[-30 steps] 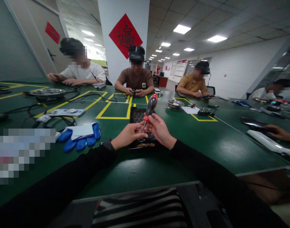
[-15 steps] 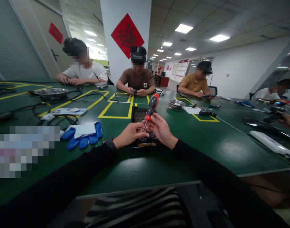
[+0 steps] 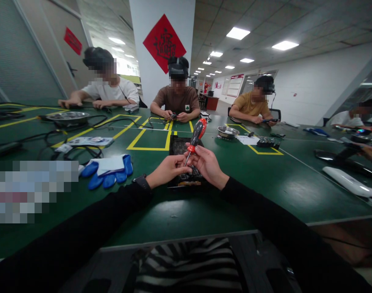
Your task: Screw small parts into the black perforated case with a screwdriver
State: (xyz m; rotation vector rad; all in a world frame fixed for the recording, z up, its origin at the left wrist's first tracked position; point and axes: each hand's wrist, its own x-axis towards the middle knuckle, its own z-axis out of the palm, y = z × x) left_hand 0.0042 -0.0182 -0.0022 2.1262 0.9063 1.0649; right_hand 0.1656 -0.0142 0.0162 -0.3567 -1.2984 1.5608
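Observation:
A screwdriver (image 3: 198, 134) with a black and red handle stands tilted, its handle up and to the right and its metal shaft pointing down. My right hand (image 3: 207, 162) is closed around the lower handle and collar. At the shaft's lower end, the fingers of my left hand (image 3: 167, 169) are pinched together; whether they also hold something small is hidden. Below both hands lies an open black case (image 3: 177, 143) with dark parts inside and a brownish strip at its near edge. My hands cover much of its middle.
Blue and white gloves (image 3: 108, 173) lie left on the green table (image 3: 249, 203). Cables and a metal dish (image 3: 68, 118) are further back left. Another metal bowl (image 3: 227, 132) and black parts (image 3: 268, 142) sit back right. Several people work around the table.
My hands and the screwdriver keep almost the same pose. The view has shifted slightly. Across the table at the left, a person's arm has reached outward to the left.

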